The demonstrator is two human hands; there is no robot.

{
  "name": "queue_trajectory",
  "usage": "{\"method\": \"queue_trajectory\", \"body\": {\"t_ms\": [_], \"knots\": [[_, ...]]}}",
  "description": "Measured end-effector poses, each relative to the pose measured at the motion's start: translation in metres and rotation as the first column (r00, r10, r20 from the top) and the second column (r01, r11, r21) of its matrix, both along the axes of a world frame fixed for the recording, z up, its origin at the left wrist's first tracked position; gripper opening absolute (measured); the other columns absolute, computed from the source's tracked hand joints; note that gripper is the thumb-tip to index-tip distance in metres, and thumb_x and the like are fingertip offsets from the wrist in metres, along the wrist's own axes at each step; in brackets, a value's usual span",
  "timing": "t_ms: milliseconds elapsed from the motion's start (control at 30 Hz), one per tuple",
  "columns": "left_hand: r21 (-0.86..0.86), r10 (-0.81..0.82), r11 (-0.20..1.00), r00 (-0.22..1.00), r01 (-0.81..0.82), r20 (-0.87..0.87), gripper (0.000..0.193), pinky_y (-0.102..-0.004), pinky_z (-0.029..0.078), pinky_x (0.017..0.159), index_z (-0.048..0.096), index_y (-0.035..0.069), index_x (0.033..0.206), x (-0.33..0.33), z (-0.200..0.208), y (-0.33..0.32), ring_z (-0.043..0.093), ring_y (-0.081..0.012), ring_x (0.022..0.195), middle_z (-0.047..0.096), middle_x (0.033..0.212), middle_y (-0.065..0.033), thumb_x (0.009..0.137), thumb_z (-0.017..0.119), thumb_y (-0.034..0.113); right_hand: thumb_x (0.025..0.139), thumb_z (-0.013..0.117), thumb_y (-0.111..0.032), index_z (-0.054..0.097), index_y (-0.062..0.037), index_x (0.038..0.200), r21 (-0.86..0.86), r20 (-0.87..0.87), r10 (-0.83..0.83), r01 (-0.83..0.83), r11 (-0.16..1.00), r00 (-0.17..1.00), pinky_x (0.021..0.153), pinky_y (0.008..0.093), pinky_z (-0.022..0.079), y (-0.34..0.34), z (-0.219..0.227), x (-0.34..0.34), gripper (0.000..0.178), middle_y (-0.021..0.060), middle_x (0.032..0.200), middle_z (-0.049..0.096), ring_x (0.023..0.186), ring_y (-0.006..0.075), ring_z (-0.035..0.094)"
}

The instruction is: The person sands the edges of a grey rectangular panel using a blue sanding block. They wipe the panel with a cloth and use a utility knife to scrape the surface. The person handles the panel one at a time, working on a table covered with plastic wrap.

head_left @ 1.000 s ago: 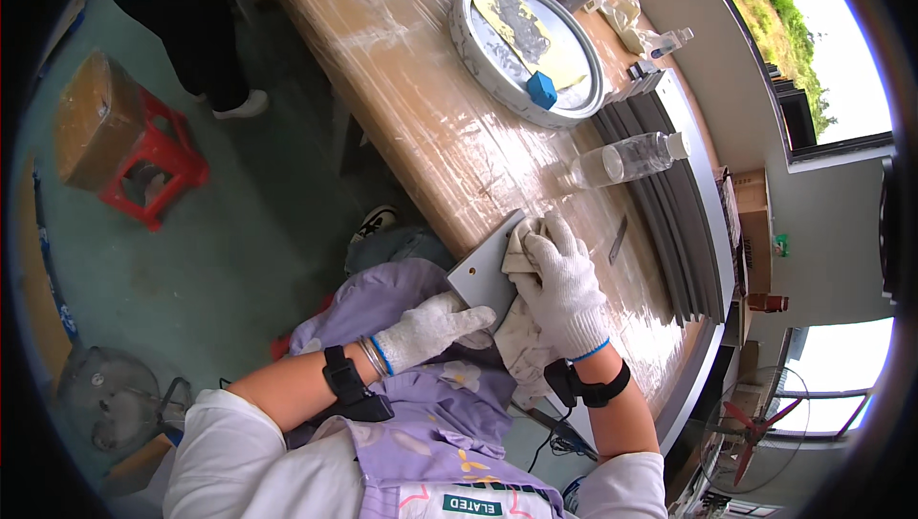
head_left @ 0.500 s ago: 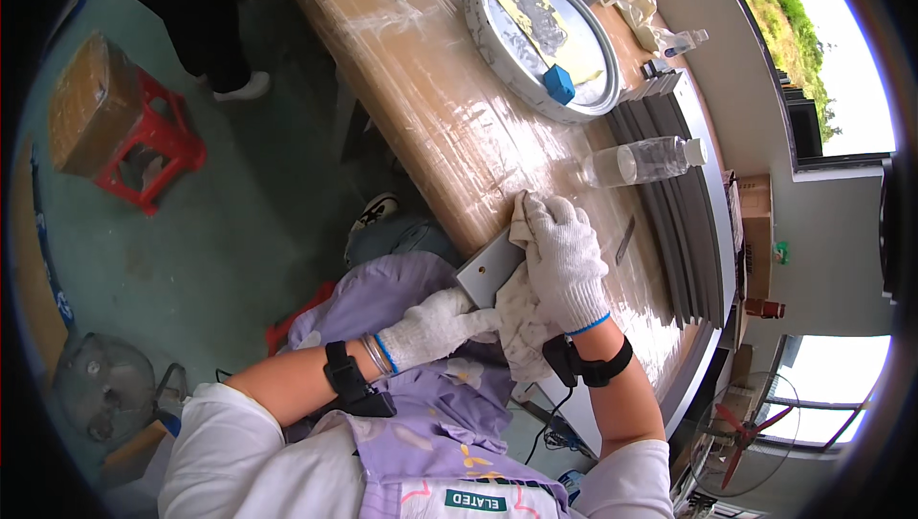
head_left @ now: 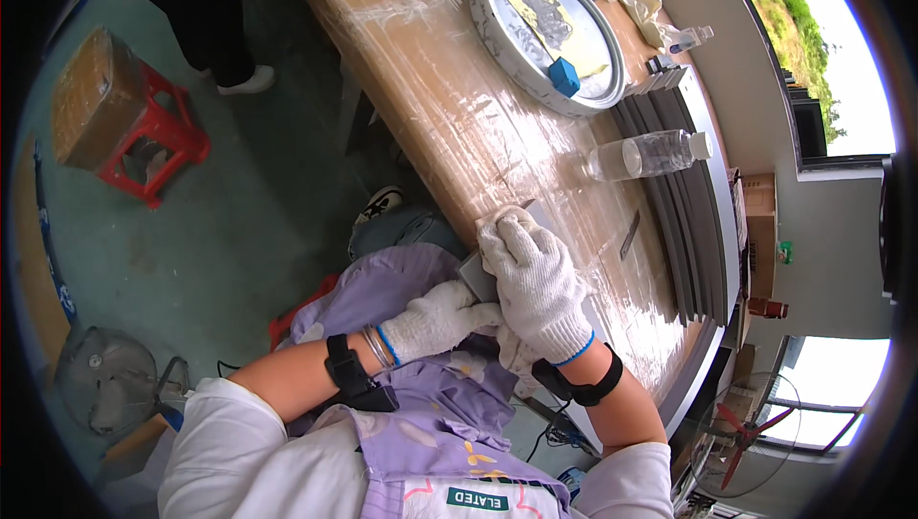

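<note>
Right hand (head_left: 532, 282), glossy table (head_left: 411, 65), green floor (head_left: 220, 251)

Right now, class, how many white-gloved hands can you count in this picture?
2: the left hand, holding the grey panel, and the right hand, on the cloth over that panel. More may be hidden: the standing person shows no hands.

two gloved hands (head_left: 435, 320) (head_left: 535, 282) hold one grey panel (head_left: 476, 276) and one cloth (head_left: 514, 354). there are one large clear bottle (head_left: 650, 155), one blue block (head_left: 564, 77), one yellow sheet (head_left: 578, 51) and one round tub (head_left: 497, 48). two fans (head_left: 107, 380) (head_left: 742, 436) are also in view.
</note>
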State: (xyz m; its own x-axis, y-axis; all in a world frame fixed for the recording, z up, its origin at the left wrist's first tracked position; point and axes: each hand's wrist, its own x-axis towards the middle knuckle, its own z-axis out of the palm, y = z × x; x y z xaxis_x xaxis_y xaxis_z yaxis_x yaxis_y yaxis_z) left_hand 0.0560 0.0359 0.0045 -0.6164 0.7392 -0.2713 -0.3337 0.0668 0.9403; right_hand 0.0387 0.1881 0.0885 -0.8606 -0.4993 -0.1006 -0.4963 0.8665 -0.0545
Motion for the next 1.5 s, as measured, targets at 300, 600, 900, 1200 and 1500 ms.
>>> {"method": "queue_trajectory", "body": {"t_ms": [300,600,900,1200,1500], "knots": [[-0.106,0.029,0.987,0.778,-0.123,-0.628,0.034,-0.0412,0.05,0.088,0.06,0.006,0.117,0.018,-0.047,0.007,0.063,-0.031,0.104,0.063,0.112,-0.0158,0.089,0.056,0.025,0.073,0.06,-0.013,0.065,-0.0057,0.113,-0.31,0.122,0.175,-0.13,0.942,0.977,0.093,0.0409,0.046,-0.03,0.007,0.005,0.041,0.0148,0.113,0.06,0.106,0.0341,0.057],[-0.058,-0.089,0.996,0.853,0.068,-0.515,0.032,-0.0317,0.046,0.094,0.057,0.003,0.121,0.003,-0.033,0.002,0.056,-0.0214,0.113,0.059,0.119,-0.0124,0.091,0.058,0.017,0.084,0.055,-0.001,0.059,-0.0024,0.127,-0.575,0.615,-0.013,0.46,0.677,0.788,0.097,0.0311,0.047,-0.006,0.037,0.008,0.043,0.0064,0.124,0.064,0.114,0.0206,0.06],[0.348,0.057,0.911,0.904,-0.22,0.423,0.027,-0.0293,0.053,0.083,0.059,0.001,0.117,0.012,-0.019,0.013,0.064,-0.0138,0.091,0.066,0.098,-0.0072,0.094,0.06,0.017,0.088,0.054,-0.009,0.042,0.0052,0.138,-0.657,0.7,-0.007,0.64,-0.399,0.714,0.1,0.0339,0.047,0.085,0.038,0.042,0.054,0.0177,0.131,0.055,0.116,0.024,0.058],[0.253,0.153,0.947,0.97,-0.198,0.187,0.028,-0.0274,0.052,0.082,0.06,-0.001,0.115,0.012,-0.01,0.009,0.064,-0.0118,0.091,0.067,0.1,-0.0077,0.094,0.062,0.017,0.086,0.061,-0.019,0.033,-0.0078,0.149,-0.436,0.432,-0.705,0.815,0.383,0.563,0.104,0.0332,0.041,0.082,0.019,0.021,0.069,0.0183,0.142,0.048,0.127,0.029,0.051],[0.251,0.159,0.945,0.966,-0.209,0.204,0.031,-0.0275,0.051,0.083,0.06,-0.001,0.116,0.013,-0.01,0.008,0.062,-0.0118,0.092,0.067,0.101,-0.0071,0.094,0.063,0.02,0.085,0.064,-0.017,0.039,-0.01,0.144,-0.261,0.212,-0.625,0.66,0.704,0.751,0.107,0.0436,0.039,0.048,0.051,0.033,0.065,0.0213,0.15,0.032,0.136,0.0405,0.037]]}}
